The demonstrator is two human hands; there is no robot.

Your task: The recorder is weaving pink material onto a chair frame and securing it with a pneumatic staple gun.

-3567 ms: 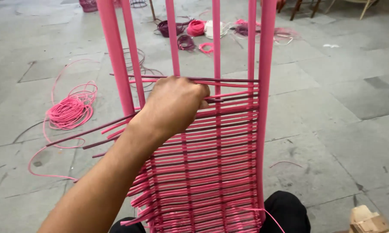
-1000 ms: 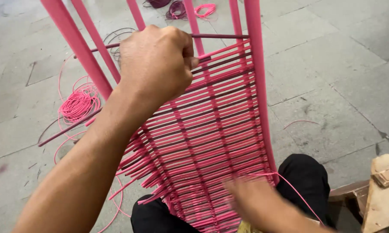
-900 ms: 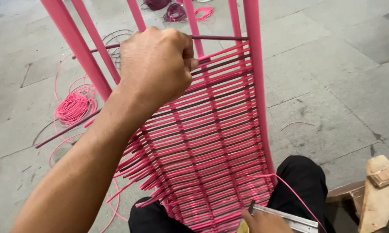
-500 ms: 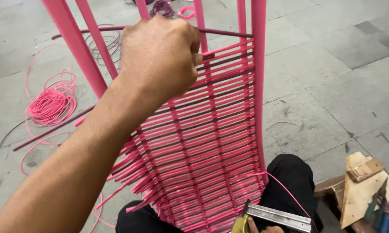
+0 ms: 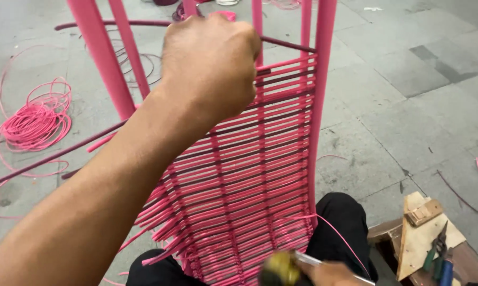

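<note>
Two hands at a pink woven frame, one low, one high.

Below the frame (image 5: 249,175), at the picture's bottom edge, the right hand (image 5: 329,274) seems to grip a blurred tool (image 5: 284,269) with a metal blade. Higher up, the left hand (image 5: 210,66) is a closed fist around a dark strand (image 5: 281,43) at the weave's top row. Left of the frame, farther off, a pink cord coil (image 5: 35,119) lies on the floor.
</note>
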